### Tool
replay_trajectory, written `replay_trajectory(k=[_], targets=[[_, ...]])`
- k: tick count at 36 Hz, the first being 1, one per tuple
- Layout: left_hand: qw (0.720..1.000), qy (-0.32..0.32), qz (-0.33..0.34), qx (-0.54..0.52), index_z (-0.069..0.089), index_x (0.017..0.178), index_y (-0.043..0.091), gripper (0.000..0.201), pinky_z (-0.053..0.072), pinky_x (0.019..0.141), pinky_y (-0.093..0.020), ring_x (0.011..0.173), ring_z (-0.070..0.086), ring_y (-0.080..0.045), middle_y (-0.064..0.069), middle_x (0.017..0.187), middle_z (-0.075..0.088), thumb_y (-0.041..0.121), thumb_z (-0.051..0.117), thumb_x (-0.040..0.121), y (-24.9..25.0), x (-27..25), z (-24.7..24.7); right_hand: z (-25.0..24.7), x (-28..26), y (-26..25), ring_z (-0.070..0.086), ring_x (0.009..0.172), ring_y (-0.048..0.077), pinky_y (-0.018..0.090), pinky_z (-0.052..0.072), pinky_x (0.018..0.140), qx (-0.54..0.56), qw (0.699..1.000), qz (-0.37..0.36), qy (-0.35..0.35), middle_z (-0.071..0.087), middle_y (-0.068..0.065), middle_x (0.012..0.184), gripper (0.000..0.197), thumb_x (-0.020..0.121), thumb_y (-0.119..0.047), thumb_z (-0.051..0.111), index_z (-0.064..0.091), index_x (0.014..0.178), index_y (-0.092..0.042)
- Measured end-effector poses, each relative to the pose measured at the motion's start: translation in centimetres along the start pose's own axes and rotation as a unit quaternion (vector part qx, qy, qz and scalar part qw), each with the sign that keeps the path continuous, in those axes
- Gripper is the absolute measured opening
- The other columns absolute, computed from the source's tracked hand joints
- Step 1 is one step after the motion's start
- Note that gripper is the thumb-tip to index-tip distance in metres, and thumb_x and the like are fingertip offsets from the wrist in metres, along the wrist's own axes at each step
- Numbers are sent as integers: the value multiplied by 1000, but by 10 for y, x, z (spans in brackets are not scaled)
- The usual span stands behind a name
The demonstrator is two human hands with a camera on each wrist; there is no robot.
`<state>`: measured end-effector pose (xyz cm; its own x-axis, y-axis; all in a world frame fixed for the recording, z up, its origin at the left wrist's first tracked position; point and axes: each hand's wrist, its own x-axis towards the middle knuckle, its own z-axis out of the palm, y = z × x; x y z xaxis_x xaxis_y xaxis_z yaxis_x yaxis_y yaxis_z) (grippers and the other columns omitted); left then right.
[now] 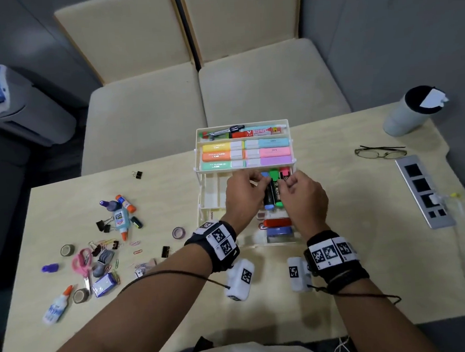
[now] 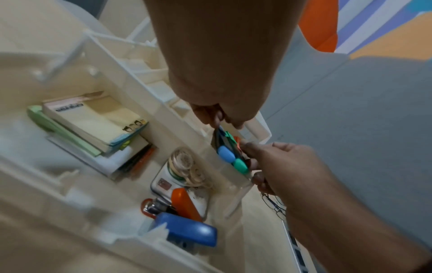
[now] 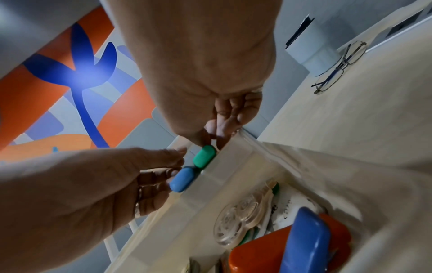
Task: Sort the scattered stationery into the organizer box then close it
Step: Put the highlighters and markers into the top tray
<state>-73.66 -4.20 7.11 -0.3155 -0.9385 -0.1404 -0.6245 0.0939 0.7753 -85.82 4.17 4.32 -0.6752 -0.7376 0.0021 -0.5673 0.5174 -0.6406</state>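
1. Both hands are working over the middle tier of the organizer box (image 1: pixel 204 204): the left hand (image 1: pixel 243 195) is pinching the blue-capped highlighter (image 1: pixel 267 192) with curled fingers, and the right hand (image 1: pixel 302 196) is curling thumb and fingertips onto the green-capped highlighter (image 1: pixel 275 189), a pink-capped one (image 1: pixel 285 172) lying just beside it.

2. That box is standing open near the middle of the table (image 1: pixel 342 291), its tiers stepping upward away from the person. Pastel highlighters (image 1: pixel 246 154) are filling the tier above the hands; a red stapler (image 1: pixel 276 223) and a blue one (image 1: pixel 279 231) are lying in the bottom compartment.

3. Step in hand, as judged: the dark-bodied highlighters are being seated side by side in the right-hand compartment of the middle tier. Whether they are lying fully flat cannot be told.

4. A large share of the task is remaining. Lying scattered well to the left are glue bottles (image 1: pixel 120 219), pink scissors (image 1: pixel 82 262), tape rolls (image 1: pixel 67 250), binder clips (image 1: pixel 103 226) and paper clips (image 1: pixel 138 251).

5. Next move, as judged: letting go once the highlighters are sitting level, then reaching left for the loose items. Anything standing proud of a tier is likely to obstruct closing.
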Motion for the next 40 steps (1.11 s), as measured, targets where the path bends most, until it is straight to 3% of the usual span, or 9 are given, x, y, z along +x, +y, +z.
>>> replay_trajectory(k=[2,6,10,13,16,26,30,35,40], targets=[[997,-44,53,28,76,88,23,18,45,58,-11,72,63,0,16,89,67,41,80,88,-4,-5,-10,-6,-6,4,61,62,19,32,52,55,31,999,-21,-21,64,-8,69,21,94,-34,73,60,83,-22],[963,-174,153,135,72,121,18,50,52,85,-29,100,60,-14,2,111,63,43,84,80,-24,-13,-23,-18,-21,14,64,74,5,28,56,66,94,991,-39,-85,69,-10,87,12,91,-25,79,70,100,-23],[941,-179,194,211,67,133,17,49,54,90,-43,106,60,-25,-4,117,65,39,75,90,-34,-11,-25,-19,-30,23,66,86,8,30,58,78,97,988,-70,-93,70,-9,101,17,91,-26,80,74,108,-25],[938,-162,210,223,70,129,17,36,55,87,-43,103,62,-27,-6,115,66,31,69,95,-28,-7,-26,-18,-29,21,64,85,7,29,57,77,86,990,-83,-79,70,-5,102,17,93,-25,79,75,109,-22],[936,-162,219,222,74,123,15,30,55,84,-43,98,62,-27,-8,110,65,23,63,96,-23,-6,-24,-15,-25,18,63,81,15,36,57,76,49,992,-92,-66,67,-4,95,14,92,-25,79,75,105,-21],[942,-147,233,194,70,124,18,30,54,88,-44,104,61,-27,-6,118,61,26,67,95,-47,-21,-36,-8,-34,5,63,82,19,40,57,75,15,996,-75,-40,66,-4,94,8,93,-21,75,71,101,-21],[945,-125,252,167,70,119,19,23,51,88,-39,102,57,-23,-3,118,61,24,64,97,-69,-40,-64,1,-49,-8,62,81,18,42,57,75,25,992,-114,-39,65,-5,92,5,95,-17,72,69,97,-20],[954,-85,252,139,69,114,20,19,49,88,-40,101,54,-23,2,117,60,19,65,96,-114,-64,-114,21,-69,-39,59,80,13,33,54,70,44,982,-167,-80,63,-7,93,6,95,-15,73,71,97,-19],[976,-53,187,101,71,109,22,17,47,85,-30,97,55,-16,7,112,59,14,64,96,-172,-90,-169,52,-93,-77,60,80,15,37,55,69,54,963,-221,-147,63,-6,90,5,95,-13,73,71,97,-18]])
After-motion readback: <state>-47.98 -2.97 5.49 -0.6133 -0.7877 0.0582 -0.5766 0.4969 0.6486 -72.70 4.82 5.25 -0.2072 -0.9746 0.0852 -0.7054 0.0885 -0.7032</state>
